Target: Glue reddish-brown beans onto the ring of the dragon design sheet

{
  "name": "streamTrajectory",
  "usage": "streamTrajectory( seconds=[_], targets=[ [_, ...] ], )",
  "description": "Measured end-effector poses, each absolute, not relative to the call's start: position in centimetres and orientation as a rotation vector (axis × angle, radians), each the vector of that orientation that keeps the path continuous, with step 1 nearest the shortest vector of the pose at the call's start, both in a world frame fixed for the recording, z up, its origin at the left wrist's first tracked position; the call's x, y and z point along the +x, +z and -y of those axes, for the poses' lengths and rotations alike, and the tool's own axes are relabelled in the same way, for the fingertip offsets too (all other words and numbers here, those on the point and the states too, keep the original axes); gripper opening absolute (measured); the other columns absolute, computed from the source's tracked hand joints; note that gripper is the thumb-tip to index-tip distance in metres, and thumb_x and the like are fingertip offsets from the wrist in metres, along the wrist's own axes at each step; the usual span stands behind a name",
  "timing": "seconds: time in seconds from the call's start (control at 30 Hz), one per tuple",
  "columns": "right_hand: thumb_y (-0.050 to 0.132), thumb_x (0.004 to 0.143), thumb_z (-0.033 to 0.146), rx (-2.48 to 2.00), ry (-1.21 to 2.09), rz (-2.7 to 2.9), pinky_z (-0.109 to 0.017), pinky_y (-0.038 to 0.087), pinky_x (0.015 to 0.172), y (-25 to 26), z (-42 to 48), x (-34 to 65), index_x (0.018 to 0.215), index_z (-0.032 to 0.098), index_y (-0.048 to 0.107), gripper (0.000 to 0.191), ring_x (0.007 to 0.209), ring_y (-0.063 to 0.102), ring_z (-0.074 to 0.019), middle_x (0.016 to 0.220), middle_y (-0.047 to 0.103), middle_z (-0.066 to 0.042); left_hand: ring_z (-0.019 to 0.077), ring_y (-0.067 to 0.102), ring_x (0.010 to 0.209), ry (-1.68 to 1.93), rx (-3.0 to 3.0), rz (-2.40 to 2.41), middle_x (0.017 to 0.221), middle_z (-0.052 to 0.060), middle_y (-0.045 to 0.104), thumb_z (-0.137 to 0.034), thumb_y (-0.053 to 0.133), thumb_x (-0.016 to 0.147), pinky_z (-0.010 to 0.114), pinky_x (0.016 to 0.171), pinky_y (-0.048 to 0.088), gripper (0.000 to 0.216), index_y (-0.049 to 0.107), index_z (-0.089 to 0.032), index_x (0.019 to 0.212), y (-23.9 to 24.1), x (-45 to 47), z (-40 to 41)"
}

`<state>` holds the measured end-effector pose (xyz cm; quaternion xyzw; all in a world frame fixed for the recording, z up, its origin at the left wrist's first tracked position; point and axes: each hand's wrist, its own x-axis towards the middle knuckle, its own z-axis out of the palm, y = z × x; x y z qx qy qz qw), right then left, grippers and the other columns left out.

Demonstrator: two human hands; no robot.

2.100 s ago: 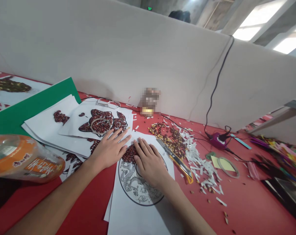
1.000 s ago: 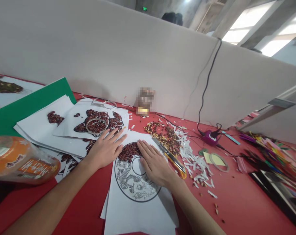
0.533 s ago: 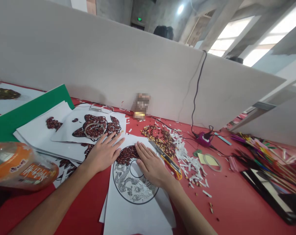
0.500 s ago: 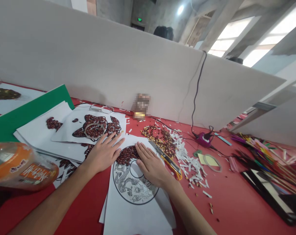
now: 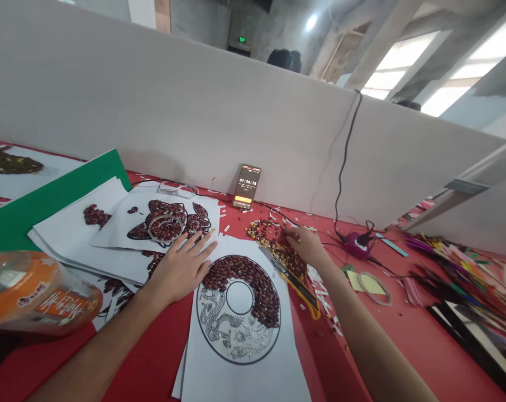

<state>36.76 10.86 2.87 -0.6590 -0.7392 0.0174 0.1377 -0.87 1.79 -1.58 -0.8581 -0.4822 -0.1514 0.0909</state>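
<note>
Flat and with its fingers spread, my left hand (image 5: 184, 268) rests at the left edge of a white sheet with a printed ring-shaped dragon drawing (image 5: 240, 385). Dark red beans (image 5: 259, 282) cover the upper and right part of the ring; the lower left shows bare print with glossy patches. My right hand (image 5: 306, 245) has its fingers curled down into a loose pile of red and yellow beans (image 5: 270, 231) beyond the sheet. What its fingertips hold is too small to make out. A yellow utility knife (image 5: 297, 285) lies between that pile and the sheet.
A phone (image 5: 247, 187) showing a timer leans on the white partition. At left are a plastic jar (image 5: 39, 290), a green board (image 5: 68, 201) and bean-covered sheets (image 5: 123, 251). Rightward lie paper shreds (image 5: 320, 287), a purple power adapter (image 5: 359, 244), a tape roll (image 5: 374, 289) and coloured stems (image 5: 466, 268).
My right hand has lifted off the bean-covered ring and moved up and right to the loose bean pile, its fingers curling. My left hand stays nearly in place.
</note>
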Motion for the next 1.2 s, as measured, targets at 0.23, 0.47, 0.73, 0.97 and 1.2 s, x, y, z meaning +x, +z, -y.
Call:
streamTrajectory(
  seconds=[0.23, 0.47, 0.73, 0.97, 1.2],
  targets=[
    [0.063, 0.085, 0.009, -1.95, 0.042, 2.264, -0.029, 0.049, 0.084, 2.6, -11.1, 36.2, 0.099, 0.018, 0.078, 0.023, 0.093, 0.071, -0.0219, 0.099, 0.079, -0.009, 0.0278, 0.039, 0.148, -0.44, -2.551, 1.436, 0.167, -0.001, 0.031, -0.036, 0.034, 0.105, 0.053, 0.123, 0.025, 0.05, 0.043, -0.029, 0.154, -1.4, -0.9, -1.7],
    [0.061, 0.085, 0.009, -1.923, 0.003, 2.242, -0.029, 0.049, 0.081, 2.8, -10.8, 35.8, 0.096, 0.018, 0.079, 0.023, 0.088, 0.072, -0.0222, 0.095, 0.079, -0.009, 0.028, 0.04, 0.148, -0.447, -2.547, 1.442, 0.167, -0.001, 0.031, -0.036, 0.034, 0.105, 0.053, 0.123, 0.026, 0.05, 0.043, -0.03, 0.154, -1.4, -0.9, -1.6],
    [0.056, 0.094, 0.029, -1.817, 0.088, 2.024, -0.034, 0.056, 0.08, 4.1, -7.6, 34.1, 0.102, 0.021, 0.077, 0.024, 0.087, 0.074, -0.024, 0.097, 0.079, -0.008, 0.0283, 0.038, 0.149, -0.458, -2.564, 1.457, 0.167, -0.001, 0.032, -0.036, 0.034, 0.105, 0.053, 0.123, 0.023, 0.051, 0.041, -0.032, 0.155, -1.6, -0.9, -1.8],
    [0.064, 0.094, 0.043, -1.305, 0.874, 1.792, -0.031, 0.059, 0.075, 3.6, 0.5, 26.4, 0.092, 0.021, 0.069, 0.024, 0.081, 0.074, -0.0203, 0.087, 0.078, -0.006, 0.0274, 0.038, 0.149, -0.432, -2.563, 1.437, 0.165, 0.002, 0.035, -0.037, 0.03, 0.107, 0.051, 0.123, 0.023, 0.05, 0.042, -0.027, 0.155, -1.4, -1.0, -1.7],
    [0.058, 0.096, 0.035, -1.371, 0.741, 1.933, -0.032, 0.058, 0.074, 3.3, 2.3, 24.2, 0.101, 0.024, 0.075, 0.021, 0.08, 0.073, -0.0207, 0.092, 0.078, -0.005, 0.0275, 0.038, 0.149, -0.442, -2.565, 1.446, 0.165, 0.002, 0.036, -0.036, 0.032, 0.106, 0.051, 0.124, 0.022, 0.05, 0.042, -0.028, 0.155, -1.3, -0.9, -1.6]
  ],
)
